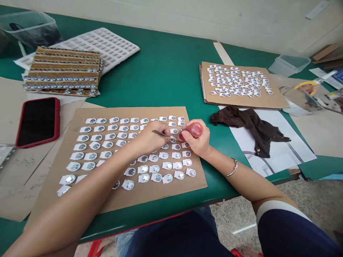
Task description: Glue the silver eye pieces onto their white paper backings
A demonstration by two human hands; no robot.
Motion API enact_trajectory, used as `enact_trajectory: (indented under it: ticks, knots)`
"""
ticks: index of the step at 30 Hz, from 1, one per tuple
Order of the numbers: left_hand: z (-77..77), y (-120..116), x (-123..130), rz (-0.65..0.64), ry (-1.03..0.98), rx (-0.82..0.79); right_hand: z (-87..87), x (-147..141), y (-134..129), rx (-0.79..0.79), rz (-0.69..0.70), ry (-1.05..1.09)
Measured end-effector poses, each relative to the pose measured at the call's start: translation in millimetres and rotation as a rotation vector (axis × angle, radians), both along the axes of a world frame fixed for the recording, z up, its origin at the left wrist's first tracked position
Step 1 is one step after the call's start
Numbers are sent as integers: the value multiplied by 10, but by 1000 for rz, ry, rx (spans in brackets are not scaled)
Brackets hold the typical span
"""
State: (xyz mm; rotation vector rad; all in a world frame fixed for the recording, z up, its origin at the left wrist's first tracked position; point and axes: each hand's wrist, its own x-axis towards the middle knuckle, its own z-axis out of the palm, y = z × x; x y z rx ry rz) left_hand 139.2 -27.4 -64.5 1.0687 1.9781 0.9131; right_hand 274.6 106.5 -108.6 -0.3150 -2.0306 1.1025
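Over a brown cardboard sheet (160, 192), my left hand (150, 139) is closed on tweezers (159, 133), thin and dark, whose tips are hidden by the fingers. My right hand (200, 142) wraps round a small translucent red squeeze bottle (193, 131), tilted with its base up and its narrow end toward the left. Both hands are close together near the sheet's right side. Rows of round silver metal discs on white paper tabs (144, 177) cover the sheet. Some discs are hidden under my left forearm.
Another cardboard sheet (273, 100) with similar discs lies at the back right. A dark brown cloth (252, 125) rests on white paper beside my right hand. To the left are a red-cased phone (39, 121), stacked cardboard strips (64, 67) and a clear bin (32, 26).
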Motion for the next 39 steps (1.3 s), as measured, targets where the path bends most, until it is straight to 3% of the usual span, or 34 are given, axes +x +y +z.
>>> enact_trajectory:
  ticks: [39]
  knots:
    - [21,-7,21,-1,-2,-13,-21,13,-25,28,51,-19]
